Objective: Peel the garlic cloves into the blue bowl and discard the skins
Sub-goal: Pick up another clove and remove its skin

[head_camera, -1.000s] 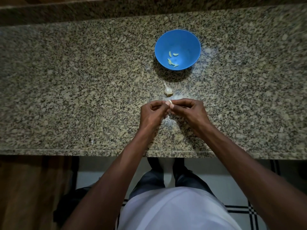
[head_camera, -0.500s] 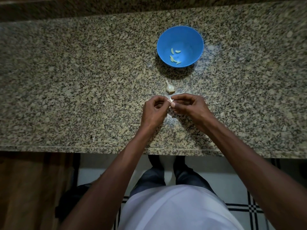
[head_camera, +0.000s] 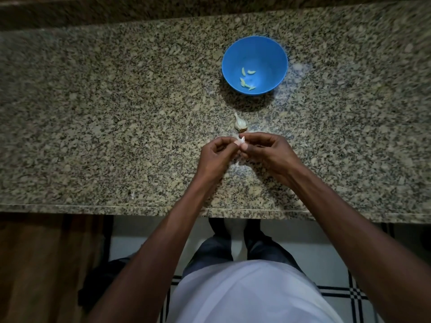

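My left hand (head_camera: 215, 155) and my right hand (head_camera: 263, 151) both pinch one small garlic clove (head_camera: 241, 141) between their fingertips, I think. The garlic bulb (head_camera: 239, 123) lies just beyond, and the blue bowl (head_camera: 275, 57) holds peeled cloves (head_camera: 246, 79).

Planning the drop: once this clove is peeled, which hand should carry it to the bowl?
Probably right. Both hands pinch the clove, but the right hand sits nearer the bowl, which lies ahead and slightly right; the left hand would reach across.
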`<state>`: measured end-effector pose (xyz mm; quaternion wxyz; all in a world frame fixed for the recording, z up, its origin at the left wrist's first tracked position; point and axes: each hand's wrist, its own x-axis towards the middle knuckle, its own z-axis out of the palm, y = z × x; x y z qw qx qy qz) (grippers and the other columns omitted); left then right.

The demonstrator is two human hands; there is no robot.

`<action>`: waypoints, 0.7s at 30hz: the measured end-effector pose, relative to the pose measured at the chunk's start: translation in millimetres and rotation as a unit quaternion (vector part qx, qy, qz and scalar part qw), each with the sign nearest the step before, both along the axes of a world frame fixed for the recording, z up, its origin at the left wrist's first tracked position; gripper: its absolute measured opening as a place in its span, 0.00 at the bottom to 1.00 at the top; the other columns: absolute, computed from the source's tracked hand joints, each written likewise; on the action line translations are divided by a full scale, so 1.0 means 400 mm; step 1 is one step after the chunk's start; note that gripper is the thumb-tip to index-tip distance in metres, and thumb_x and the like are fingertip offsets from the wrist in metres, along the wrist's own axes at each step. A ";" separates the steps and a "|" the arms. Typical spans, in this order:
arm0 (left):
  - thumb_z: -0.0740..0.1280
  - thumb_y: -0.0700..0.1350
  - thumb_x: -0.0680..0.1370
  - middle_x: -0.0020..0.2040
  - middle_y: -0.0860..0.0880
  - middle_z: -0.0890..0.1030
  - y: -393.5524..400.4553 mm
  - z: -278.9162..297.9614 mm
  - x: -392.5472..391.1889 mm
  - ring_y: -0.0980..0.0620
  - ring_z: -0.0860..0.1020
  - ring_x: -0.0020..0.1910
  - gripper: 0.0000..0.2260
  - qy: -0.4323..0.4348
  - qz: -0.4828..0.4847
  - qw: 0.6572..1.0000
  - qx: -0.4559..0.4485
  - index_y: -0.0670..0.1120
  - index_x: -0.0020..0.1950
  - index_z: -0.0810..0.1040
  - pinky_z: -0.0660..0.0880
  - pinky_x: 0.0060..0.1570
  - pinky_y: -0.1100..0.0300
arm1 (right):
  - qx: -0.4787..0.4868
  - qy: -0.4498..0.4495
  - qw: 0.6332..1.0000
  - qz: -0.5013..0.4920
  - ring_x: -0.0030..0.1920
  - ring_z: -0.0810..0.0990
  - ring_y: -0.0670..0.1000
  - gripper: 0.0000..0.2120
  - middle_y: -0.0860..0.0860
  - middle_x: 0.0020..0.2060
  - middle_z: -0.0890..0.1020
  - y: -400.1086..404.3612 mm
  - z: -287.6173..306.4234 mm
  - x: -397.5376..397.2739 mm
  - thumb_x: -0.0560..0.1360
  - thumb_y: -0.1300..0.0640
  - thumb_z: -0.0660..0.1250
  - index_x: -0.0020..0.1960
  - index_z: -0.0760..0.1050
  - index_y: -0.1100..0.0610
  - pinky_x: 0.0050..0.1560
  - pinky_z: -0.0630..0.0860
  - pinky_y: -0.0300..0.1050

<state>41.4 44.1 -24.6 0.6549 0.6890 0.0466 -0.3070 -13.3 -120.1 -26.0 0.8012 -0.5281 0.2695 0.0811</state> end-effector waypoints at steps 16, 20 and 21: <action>0.70 0.39 0.80 0.44 0.47 0.82 0.032 -0.013 0.041 0.52 0.80 0.43 0.01 0.141 -0.067 0.982 -0.107 0.44 0.50 0.81 0.74 0.59 0.50 | 0.006 -0.011 0.996 0.089 0.56 0.86 0.56 0.15 0.61 0.57 0.86 -0.010 0.015 0.012 0.77 0.67 0.73 0.63 0.82 0.67 0.57 0.83 0.44; 0.68 0.34 0.80 0.44 0.46 0.80 0.034 -0.012 0.043 0.51 0.78 0.42 0.05 0.150 -0.065 0.981 -0.109 0.44 0.48 0.79 0.75 0.49 0.57 | 0.039 0.006 0.994 0.099 0.54 0.87 0.56 0.15 0.60 0.56 0.87 -0.011 0.022 0.008 0.77 0.69 0.72 0.64 0.81 0.68 0.54 0.83 0.42; 0.68 0.34 0.80 0.43 0.46 0.80 0.032 -0.009 0.042 0.51 0.77 0.41 0.06 0.145 -0.064 0.983 -0.098 0.44 0.47 0.79 0.74 0.45 0.58 | 0.039 0.009 0.995 0.096 0.54 0.87 0.56 0.16 0.60 0.56 0.87 -0.011 0.023 0.007 0.77 0.69 0.72 0.63 0.81 0.68 0.53 0.83 0.41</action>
